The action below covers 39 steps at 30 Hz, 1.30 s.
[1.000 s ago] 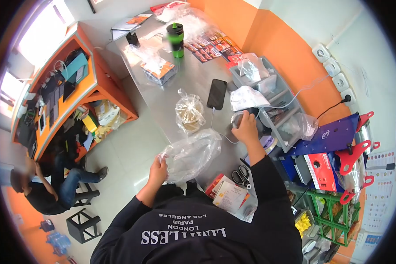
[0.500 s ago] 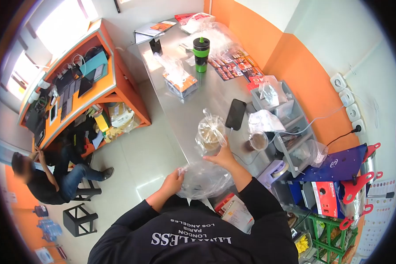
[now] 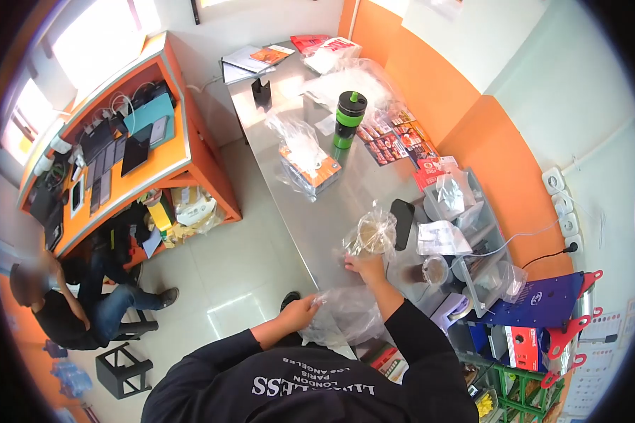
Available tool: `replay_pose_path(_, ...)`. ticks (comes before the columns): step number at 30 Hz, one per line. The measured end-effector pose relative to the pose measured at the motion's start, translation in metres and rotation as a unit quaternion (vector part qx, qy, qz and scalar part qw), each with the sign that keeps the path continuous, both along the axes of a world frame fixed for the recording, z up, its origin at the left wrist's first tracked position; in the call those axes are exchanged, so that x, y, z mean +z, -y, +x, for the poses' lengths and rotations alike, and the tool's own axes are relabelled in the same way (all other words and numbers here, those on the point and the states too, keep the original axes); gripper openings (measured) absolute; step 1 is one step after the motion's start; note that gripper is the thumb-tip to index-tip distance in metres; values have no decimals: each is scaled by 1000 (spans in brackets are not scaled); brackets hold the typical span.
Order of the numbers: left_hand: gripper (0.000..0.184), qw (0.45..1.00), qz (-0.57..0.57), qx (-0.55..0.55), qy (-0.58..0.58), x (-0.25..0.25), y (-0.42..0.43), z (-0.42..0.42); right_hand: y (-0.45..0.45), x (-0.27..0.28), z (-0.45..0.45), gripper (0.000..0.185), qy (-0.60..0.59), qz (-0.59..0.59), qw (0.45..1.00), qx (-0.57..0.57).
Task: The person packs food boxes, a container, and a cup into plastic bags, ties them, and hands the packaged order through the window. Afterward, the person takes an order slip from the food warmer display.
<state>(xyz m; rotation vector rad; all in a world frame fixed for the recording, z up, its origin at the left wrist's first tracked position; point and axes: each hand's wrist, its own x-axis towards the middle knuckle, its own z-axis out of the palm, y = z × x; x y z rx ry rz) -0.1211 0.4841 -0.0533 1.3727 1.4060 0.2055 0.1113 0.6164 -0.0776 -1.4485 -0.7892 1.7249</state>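
My left hand [image 3: 296, 312] is closed on the edge of a large clear plastic bag [image 3: 346, 310], which hangs loosely in front of my body at the table's near edge. My right hand [image 3: 367, 266] has its fingers curled against the near side of a knotted clear plastic bag [image 3: 375, 234]. Something round and tan-brown is inside that bag; its kind cannot be made out. Just beyond it lies a black phone [image 3: 403, 222], partly covered by the bag. To the right stands a clear cup with brown contents [image 3: 427, 271].
The metal table [image 3: 282, 211] carries a black-green tumbler [image 3: 348, 116], an orange-grey box [image 3: 310, 173] and printed menus [image 3: 391, 144]. A grey organizer [image 3: 483, 233] lines the right side beside a tape dispenser [image 3: 451, 310]. A seated person [image 3: 63, 310] is at left near a black stool [image 3: 123, 370].
The knotted bag and my right hand have come slightly closer and to the right, so the bag now overlaps the phone. My left hand still holds the large bag. The camera view has shifted.
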Motion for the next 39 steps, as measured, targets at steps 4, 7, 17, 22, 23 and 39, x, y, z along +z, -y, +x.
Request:
replay_pose_path(4, 40, 997, 73, -1, 29, -9, -15, -11, -60, 15, -14, 42, 1, 59, 998, -24)
replay_pose_path(7, 39, 999, 50, -11, 17, 7, -35, -17, -108, 20, -23, 44, 5, 88, 995, -46)
replay_pose_path(17, 38, 997, 69, -21, 15, 19, -65, -24, -192, 22, -32, 85, 23, 103, 991, -88)
replay_pose_path(22, 40, 997, 72, 9, 32, 6, -69, -20, -154, 38, -37, 72, 95, 91, 982, -132)
replay_pose_path(23, 41, 996, 81, 17, 29, 1, -70, -19, -143, 33, -33, 72, 101, 85, 984, -123)
replay_pose_path(39, 32, 983, 106, 151, 23, -7, -102, 8, 94, 83, 19, 87, 525, 98, 681, 501)
